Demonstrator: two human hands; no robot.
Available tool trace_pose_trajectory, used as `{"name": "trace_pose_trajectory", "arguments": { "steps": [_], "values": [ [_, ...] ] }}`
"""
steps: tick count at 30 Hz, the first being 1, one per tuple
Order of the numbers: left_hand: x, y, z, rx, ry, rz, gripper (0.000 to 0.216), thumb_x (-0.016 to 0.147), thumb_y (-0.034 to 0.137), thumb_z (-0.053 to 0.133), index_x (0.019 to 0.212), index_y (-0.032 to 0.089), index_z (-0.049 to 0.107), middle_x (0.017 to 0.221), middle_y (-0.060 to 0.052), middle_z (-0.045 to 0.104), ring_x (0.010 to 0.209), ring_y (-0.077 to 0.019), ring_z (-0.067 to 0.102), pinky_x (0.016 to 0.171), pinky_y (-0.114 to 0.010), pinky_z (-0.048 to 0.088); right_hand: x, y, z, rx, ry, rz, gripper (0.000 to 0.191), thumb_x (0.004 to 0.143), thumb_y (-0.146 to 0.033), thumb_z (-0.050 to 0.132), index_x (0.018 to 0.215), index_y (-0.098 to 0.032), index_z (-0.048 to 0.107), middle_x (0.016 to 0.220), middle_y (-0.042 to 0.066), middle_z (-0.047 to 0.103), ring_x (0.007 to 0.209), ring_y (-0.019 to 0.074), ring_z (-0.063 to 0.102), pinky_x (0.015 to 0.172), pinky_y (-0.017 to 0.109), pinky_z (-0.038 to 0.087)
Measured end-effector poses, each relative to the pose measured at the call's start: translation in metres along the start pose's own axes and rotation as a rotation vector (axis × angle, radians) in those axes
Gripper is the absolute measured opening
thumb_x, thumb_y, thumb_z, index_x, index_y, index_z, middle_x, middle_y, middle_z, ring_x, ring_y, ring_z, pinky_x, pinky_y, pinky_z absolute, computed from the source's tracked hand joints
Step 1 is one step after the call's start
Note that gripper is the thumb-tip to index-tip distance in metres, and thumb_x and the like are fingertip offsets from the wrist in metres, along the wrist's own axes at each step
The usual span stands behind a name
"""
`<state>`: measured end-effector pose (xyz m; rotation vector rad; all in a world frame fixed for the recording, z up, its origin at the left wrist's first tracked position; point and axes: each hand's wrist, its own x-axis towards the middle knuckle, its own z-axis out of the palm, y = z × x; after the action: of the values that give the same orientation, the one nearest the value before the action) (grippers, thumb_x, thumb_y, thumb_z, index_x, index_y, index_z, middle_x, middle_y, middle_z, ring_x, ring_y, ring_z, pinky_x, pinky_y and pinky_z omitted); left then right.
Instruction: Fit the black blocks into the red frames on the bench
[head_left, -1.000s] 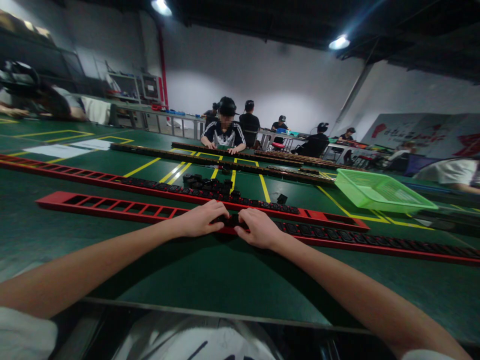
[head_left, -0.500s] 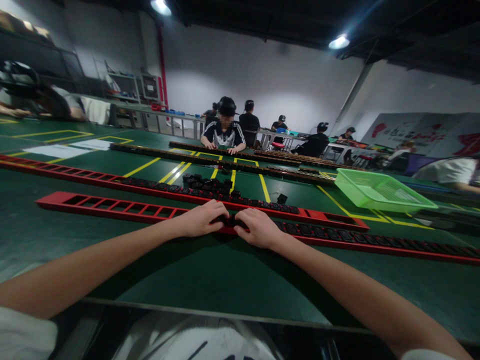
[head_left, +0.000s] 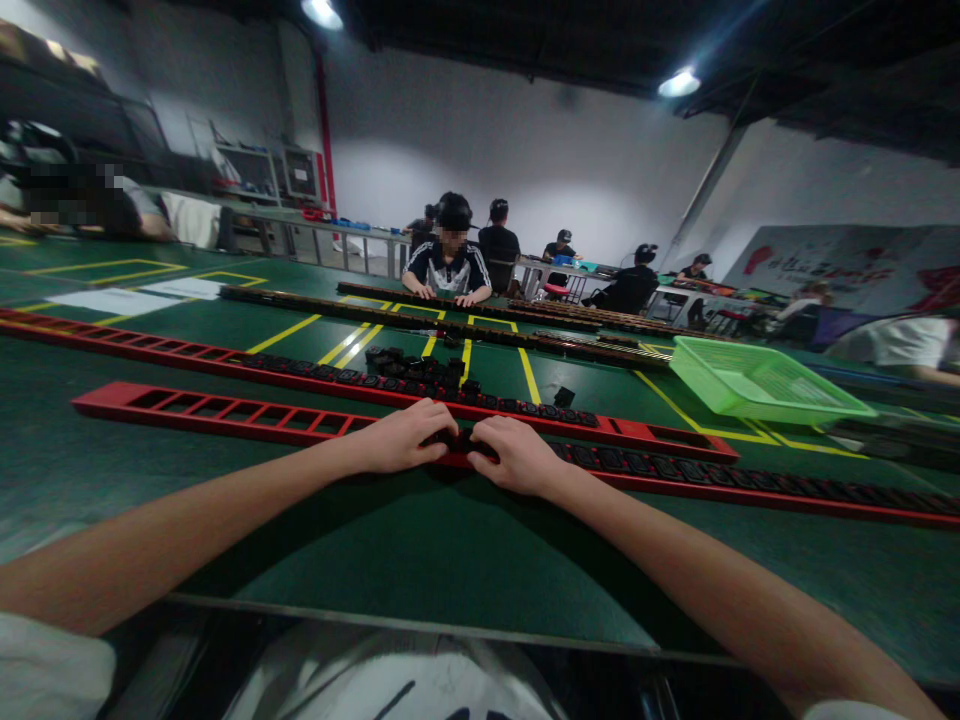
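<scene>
My left hand [head_left: 412,437] and my right hand [head_left: 514,455] meet over the near red slotted strip [head_left: 262,418]. Fingers and thumbs of both are curled around a dark piece between them, apparently a black socket, mostly hidden by the fingers. Right of my hands, a row of black sockets [head_left: 637,463] fills the strip's slots; to the left the slots are bare. Just behind lies a second red strip [head_left: 652,436], with black sockets [head_left: 345,377] in its middle part. Beyond it sits a pile of loose black sockets [head_left: 412,366].
A single black socket [head_left: 564,397] lies apart behind the second strip. At the right stands a green plastic basket [head_left: 772,385]. Long dark strips [head_left: 525,342] cross the table farther back, white sheets [head_left: 120,301] lie at left, and a co-worker [head_left: 450,262] sits opposite.
</scene>
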<state>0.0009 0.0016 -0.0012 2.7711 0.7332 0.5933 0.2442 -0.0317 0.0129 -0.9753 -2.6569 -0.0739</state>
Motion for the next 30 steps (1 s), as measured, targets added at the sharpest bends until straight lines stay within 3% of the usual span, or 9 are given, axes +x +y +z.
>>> {"name": "trace_pose_trajectory", "arguments": {
  "steps": [10, 15, 21, 30],
  "values": [
    [0.000, 0.000, -0.001, -0.009, -0.004, -0.005, 0.020, 0.093, 0.027, 0.053, 0.111, 0.021, 0.059, 0.111, -0.007, 0.060, 0.107, -0.0244, 0.051, 0.095, -0.039, 0.042, 0.000, 0.000, 0.001, -0.044, -0.020, -0.020, 0.014, 0.093, -0.028, 0.059, 0.099, -0.016, 0.061, 0.097, 0.009, 0.068, 0.090, 0.0210, 0.062, 0.082, 0.032, 0.046],
    [0.000, 0.000, -0.001, -0.004, -0.001, -0.007, 0.021, 0.092, 0.025, 0.053, 0.112, 0.021, 0.059, 0.111, -0.007, 0.060, 0.107, -0.0246, 0.051, 0.096, -0.039, 0.042, -0.001, -0.004, 0.002, -0.164, -0.056, -0.048, 0.026, 0.095, -0.031, 0.056, 0.115, -0.015, 0.059, 0.109, 0.013, 0.067, 0.098, 0.0244, 0.062, 0.088, 0.037, 0.046],
    [0.001, 0.003, -0.003, -0.024, 0.001, -0.003, 0.024, 0.101, 0.026, 0.039, 0.109, 0.020, 0.061, 0.108, -0.007, 0.061, 0.105, -0.0231, 0.051, 0.095, -0.038, 0.042, -0.001, -0.005, 0.003, -0.218, -0.083, -0.055, 0.030, 0.096, -0.032, 0.053, 0.120, -0.015, 0.058, 0.115, 0.014, 0.066, 0.103, 0.0258, 0.062, 0.090, 0.039, 0.046],
    [0.005, -0.010, -0.001, -0.045, 0.021, 0.029, 0.015, 0.095, 0.026, 0.055, 0.104, 0.019, 0.065, 0.103, -0.006, 0.065, 0.101, -0.0220, 0.056, 0.093, -0.036, 0.043, 0.001, -0.006, 0.003, -0.191, -0.083, -0.005, 0.039, 0.095, -0.033, 0.055, 0.128, -0.012, 0.055, 0.118, 0.015, 0.067, 0.105, 0.0273, 0.062, 0.093, 0.040, 0.046]
  ]
}}
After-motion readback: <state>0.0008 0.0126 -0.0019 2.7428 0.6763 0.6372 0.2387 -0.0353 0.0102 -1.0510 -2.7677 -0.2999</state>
